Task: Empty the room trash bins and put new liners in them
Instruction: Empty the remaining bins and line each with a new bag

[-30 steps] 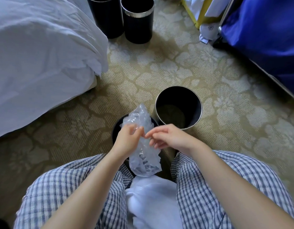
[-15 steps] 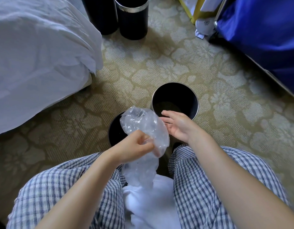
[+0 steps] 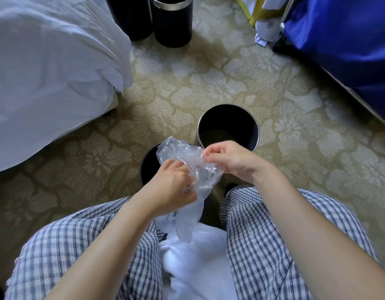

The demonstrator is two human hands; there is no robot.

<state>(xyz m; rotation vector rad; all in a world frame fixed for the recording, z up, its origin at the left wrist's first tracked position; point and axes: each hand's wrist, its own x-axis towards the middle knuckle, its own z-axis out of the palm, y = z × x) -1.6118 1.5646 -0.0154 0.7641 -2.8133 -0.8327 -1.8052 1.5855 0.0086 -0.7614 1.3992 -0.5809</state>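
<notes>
As seen from above, a clear crumpled plastic liner (image 3: 187, 163) is held in the air between both hands, directly over the nearer black round bin (image 3: 148, 167).

Left hand (image 3: 172, 187): fingers (image 3: 175, 167) curled round the middle of the liner, gripping a bunched fold.

Right hand (image 3: 235, 163): thumb and forefinger pinch the liner's upper edge; the other fingers are curled under.

The liner's lower end hangs down between the wrists, in front of a white cloth (image 3: 198, 267) lying between the knees. The legs wear blue-and-white checked trousers (image 3: 74, 245).

Nearer black round bin: mostly hidden by hands and liner, with only its left rim and wall showing. Its contents cannot be told.

Second black round bin with a silver rim (image 3: 228, 118): upright on the beige floral carpet (image 3: 198, 79), just beyond the right hand, mouth open, dark interior visible.

Two further black cylindrical bins (image 3: 173, 29) stand side by side at the far edge of view, the right one with a silver band at its top, both close to the corner of the bed.

Rumpled white bedding (image 3: 46, 72) fills the left side. A blue fabric bag (image 3: 343, 40) occupies the upper right.
</notes>
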